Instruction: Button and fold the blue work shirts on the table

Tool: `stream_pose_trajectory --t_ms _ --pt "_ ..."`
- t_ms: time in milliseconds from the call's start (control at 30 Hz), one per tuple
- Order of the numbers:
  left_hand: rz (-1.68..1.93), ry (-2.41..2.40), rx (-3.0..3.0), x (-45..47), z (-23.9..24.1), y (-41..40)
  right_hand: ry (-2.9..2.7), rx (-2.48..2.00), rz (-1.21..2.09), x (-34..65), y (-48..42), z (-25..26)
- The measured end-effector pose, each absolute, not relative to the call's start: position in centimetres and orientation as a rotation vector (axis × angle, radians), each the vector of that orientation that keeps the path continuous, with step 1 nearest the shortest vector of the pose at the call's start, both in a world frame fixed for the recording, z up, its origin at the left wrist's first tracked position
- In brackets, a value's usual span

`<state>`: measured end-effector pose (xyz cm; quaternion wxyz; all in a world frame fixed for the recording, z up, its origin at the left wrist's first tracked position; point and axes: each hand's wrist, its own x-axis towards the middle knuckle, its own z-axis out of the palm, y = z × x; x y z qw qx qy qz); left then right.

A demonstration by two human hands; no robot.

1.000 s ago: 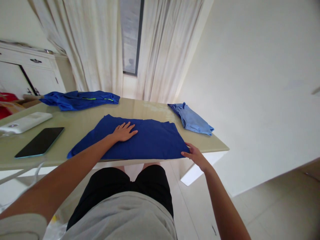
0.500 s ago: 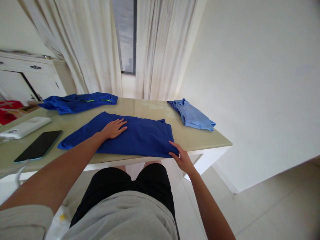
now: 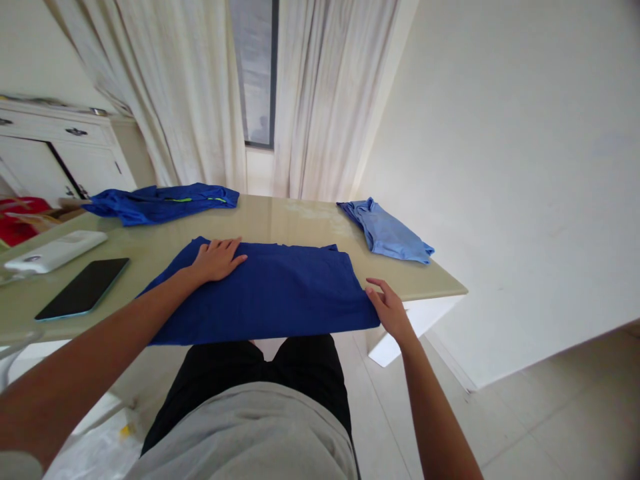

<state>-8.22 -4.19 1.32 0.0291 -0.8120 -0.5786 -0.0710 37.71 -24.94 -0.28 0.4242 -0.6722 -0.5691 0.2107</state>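
A dark blue garment [image 3: 280, 293] lies spread on the pale table [image 3: 300, 220], its near edge hanging over the front. My left hand [image 3: 216, 259] rests flat on its far left part, fingers stretched out. My right hand [image 3: 387, 308] is at the cloth's right near corner, fingers extended and touching the edge; I cannot see a grip on it.
A folded light blue garment [image 3: 387, 233] lies at the table's right end. Another dark blue garment with green trim [image 3: 160, 201] sits at the back left. A black phone [image 3: 83, 288] and a white device [image 3: 55, 251] lie at the left. Curtains and a white cabinet [image 3: 60, 147] stand behind.
The dark blue garment has slid toward me and now overhangs the table's front edge. My right hand moved from the lower corner out to the right edge.
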Motion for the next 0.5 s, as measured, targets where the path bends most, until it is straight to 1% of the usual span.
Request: stream_pose_trajectory --t_ms 133,233,300,367,500 --pt "-0.277 -1.868 -2.404 -10.9 1.8 -1.6 -1.412 -1.845 0.543 38.0 -19.2 1.9" --pt "-0.269 -1.804 -2.407 -12.1 2.0 -1.0 -1.336 -1.925 0.657 37.8 -14.2 2.5" --pt "-0.260 -1.811 -2.386 -12.4 2.1 -1.1 -1.302 -1.972 0.656 37.5 -11.4 2.6" --pt "-0.265 -1.903 -2.324 -12.8 2.2 -1.3 -1.311 -1.980 0.654 37.1 -9.3 2.5" --pt "-0.243 -2.062 -2.231 -14.6 2.0 -1.2 -1.399 -1.883 0.769 37.0 -8.0 2.0"
